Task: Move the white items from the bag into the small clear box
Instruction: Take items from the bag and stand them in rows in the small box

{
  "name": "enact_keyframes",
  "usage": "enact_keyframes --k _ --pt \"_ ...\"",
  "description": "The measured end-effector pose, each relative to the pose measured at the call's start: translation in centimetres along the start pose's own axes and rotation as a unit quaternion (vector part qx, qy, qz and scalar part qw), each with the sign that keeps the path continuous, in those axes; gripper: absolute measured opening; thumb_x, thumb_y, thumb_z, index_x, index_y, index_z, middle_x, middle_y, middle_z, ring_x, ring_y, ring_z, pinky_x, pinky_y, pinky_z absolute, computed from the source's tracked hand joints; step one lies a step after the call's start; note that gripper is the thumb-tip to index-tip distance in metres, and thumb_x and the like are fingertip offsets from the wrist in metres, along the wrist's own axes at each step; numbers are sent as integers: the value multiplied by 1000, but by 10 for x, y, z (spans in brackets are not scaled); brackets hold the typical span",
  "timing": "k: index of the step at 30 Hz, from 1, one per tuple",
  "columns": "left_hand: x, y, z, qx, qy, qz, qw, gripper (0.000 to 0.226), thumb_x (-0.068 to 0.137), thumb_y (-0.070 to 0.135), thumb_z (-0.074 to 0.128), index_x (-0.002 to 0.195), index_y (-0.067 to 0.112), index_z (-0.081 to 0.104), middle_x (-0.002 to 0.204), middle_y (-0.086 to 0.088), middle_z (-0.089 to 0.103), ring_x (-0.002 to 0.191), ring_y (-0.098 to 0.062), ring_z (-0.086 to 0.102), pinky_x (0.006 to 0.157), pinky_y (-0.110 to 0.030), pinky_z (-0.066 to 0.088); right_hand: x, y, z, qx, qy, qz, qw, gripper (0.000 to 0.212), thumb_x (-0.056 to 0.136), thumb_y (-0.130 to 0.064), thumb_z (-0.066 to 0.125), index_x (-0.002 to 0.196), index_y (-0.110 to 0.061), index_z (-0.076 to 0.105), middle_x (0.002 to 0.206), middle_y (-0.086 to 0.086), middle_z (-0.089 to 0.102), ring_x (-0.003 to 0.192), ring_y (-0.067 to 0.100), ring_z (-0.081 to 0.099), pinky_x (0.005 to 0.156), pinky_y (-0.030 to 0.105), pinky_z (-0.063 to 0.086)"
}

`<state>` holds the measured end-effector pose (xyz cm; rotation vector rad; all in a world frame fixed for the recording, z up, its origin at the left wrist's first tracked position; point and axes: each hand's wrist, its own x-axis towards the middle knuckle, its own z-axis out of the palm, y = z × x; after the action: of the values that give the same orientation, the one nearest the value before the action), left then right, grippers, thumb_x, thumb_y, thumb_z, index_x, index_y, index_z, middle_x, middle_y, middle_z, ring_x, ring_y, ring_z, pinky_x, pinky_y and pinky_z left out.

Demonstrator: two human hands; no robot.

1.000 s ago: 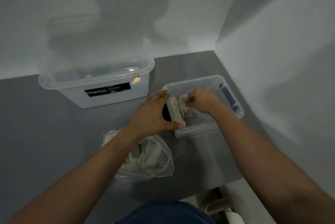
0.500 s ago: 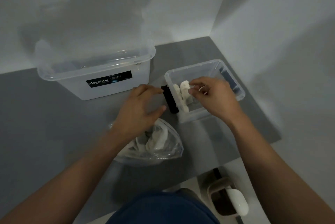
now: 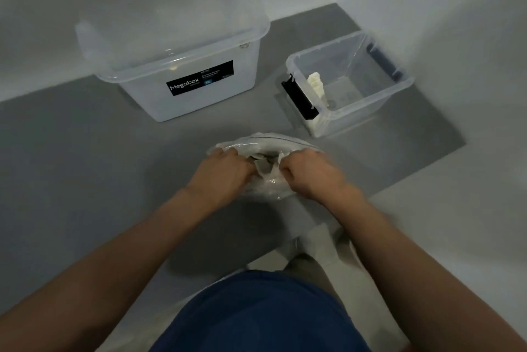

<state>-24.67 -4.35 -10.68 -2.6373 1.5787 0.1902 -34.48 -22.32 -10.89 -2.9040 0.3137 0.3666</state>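
**What the view withholds**

The fingertips of the left hand (image 3: 225, 170) and right hand (image 3: 310, 173) are buried in the crumpled plastic of the bag (image 3: 265, 143) that they grip. Its contents show only as a pale smear, perhaps folded white pieces. The white items (image 3: 316, 85) in the small clear box (image 3: 399, 89) are partly screened by its black latch (image 3: 299, 97). The fine print on the large box's label (image 3: 199, 77) is illegible. Both forearms run off the lower edge.
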Motion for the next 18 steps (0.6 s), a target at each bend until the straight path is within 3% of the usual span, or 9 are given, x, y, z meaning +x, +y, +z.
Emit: enact_keyframes --k 3,6,8,12,18 --pt "1 4 -8 47 -1 -48 998 26 102 34 48 113 28 71 110 -2 71 103 -24 65 81 -32 43 -3 -2 4 -30 28 25 999 25 95 -29 49 97 -24 73 94 11 71 90 37 67 66 32 39" --pt "3 7 -13 67 -23 -76 995 24 101 34 49 108 24 69 104 -5 72 98 -27 66 75 -30 29 -6 -8 5 -42 19 33 998 21 94 -35 56 99 -27 75 95 7 72 91 32 68 69 31 43" --pt "5 7 -12 54 -13 -42 998 21 97 33 57 115 27 66 109 -2 70 103 -26 65 76 -31 33 -7 -13 4 -50 10 38 998 22 91 -40 64 108 -31 75 101 3 72 95 28 68 75 32 46" --pt "12 10 1 50 -13 126 991 36 92 32 64 128 27 63 124 3 62 115 -25 55 88 -38 42 -11 -18 10 -98 20 46 994 32 85 -52 67 106 -28 71 103 -2 68 99 23 67 82 34 47" --pt "18 9 14 25 18 109 994 30 94 36 57 121 28 68 122 3 65 116 -25 54 94 -37 40 -17 -21 9 -103 45 50 992 42 85 -59 68 116 -30 70 117 -2 68 110 22 65 93 37 48"
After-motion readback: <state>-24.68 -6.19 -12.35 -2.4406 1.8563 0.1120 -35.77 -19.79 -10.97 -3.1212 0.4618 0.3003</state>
